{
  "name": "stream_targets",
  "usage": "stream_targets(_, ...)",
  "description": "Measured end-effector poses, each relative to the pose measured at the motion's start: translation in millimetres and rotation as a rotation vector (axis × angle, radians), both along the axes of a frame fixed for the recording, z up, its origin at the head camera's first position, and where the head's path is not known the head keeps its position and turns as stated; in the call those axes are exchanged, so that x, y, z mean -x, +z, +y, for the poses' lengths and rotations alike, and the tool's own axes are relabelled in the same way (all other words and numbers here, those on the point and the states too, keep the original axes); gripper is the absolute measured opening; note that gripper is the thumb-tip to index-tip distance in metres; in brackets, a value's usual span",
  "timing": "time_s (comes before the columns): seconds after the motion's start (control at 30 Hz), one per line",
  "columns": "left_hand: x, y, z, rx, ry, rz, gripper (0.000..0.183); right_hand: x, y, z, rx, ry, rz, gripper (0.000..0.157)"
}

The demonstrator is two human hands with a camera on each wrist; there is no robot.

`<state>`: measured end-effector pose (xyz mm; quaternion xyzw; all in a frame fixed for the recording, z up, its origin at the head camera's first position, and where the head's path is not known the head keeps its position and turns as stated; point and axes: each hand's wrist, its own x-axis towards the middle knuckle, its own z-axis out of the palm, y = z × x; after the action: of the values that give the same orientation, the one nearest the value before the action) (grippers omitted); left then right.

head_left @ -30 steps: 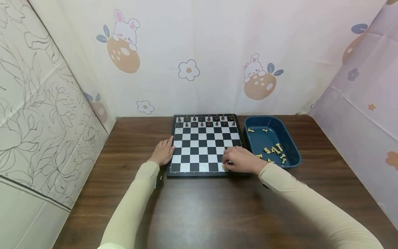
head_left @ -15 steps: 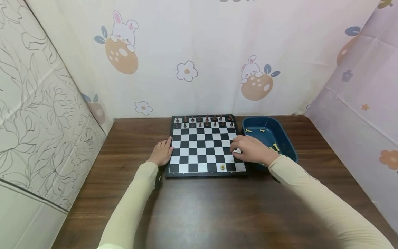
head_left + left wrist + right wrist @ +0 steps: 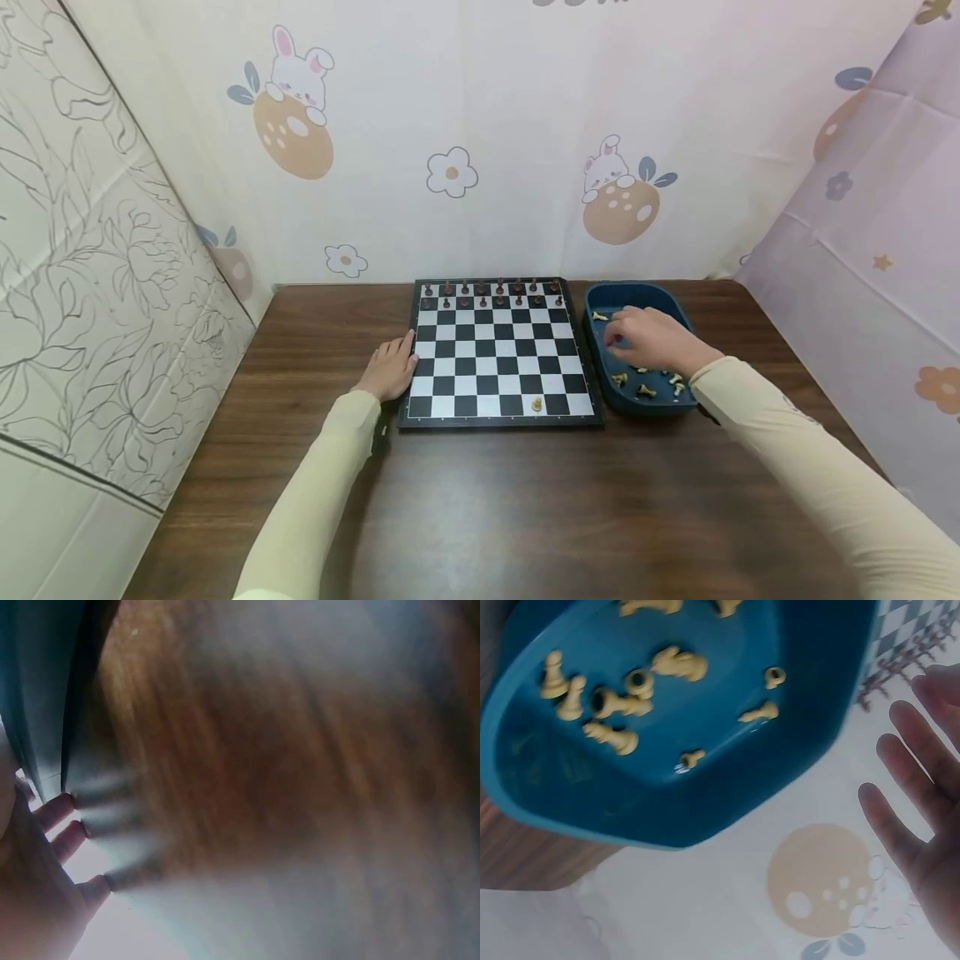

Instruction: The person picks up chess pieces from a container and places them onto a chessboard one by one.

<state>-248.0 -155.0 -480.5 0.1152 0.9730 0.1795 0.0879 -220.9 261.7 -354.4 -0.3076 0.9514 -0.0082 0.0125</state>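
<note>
A black-and-white chessboard (image 3: 487,354) lies on the brown table. Dark reddish chess pieces (image 3: 482,295) stand in two rows along its far side. One pale yellow chess piece (image 3: 537,404) stands upright on the near row, right of the middle. My left hand (image 3: 387,367) rests at the board's left edge, fingers extended, fingertips touching the rim. Over the blue bin (image 3: 647,407), my right hand (image 3: 651,337) hovers with loosely bent fingers and nothing between them. Several yellow chess pieces (image 3: 615,703) lie scattered in the bin; in the right wrist view the fingers (image 3: 907,724) are spread beside it.
The bin stands close against the board's right edge on the wooden table (image 3: 510,508). Behind the table hangs a white patterned curtain (image 3: 457,100). A wall with flower drawings (image 3: 112,250) rises on the left. A tiny pale object (image 3: 384,431) lies by the left wrist.
My right hand has let go of the yellow piece on the near row and moved right and away to over the bin. The left hand keeps its place at the board's edge.
</note>
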Motion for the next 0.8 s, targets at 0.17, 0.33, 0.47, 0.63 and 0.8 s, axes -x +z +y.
stream_targets(0.17,-1.2,2.7,0.2,-0.008,-0.001,-0.008,0.057,6.2,-8.7,14.8,-0.012,-0.032,-0.046,0.007)
stream_targets(0.33,-1.6,3.5,0.0,-0.007,0.000,-0.014,0.057,14.3,-15.4,29.1,-0.032,-0.080,-0.125,0.011)
stream_targets(0.47,-1.3,2.2,-0.6,-0.002,0.004,-0.014,0.056,23.7,-21.9,39.2,-0.081,-0.143,-0.213,0.013)
stream_targets(0.63,0.4,0.3,0.1,0.000,0.002,-0.009,0.057,31.8,-32.0,50.3,-0.125,-0.205,-0.311,0.009)
stream_targets(0.8,1.7,-1.0,0.6,0.003,0.007,-0.003,0.056,34.9,-43.6,55.8,-0.140,-0.241,-0.332,0.005)
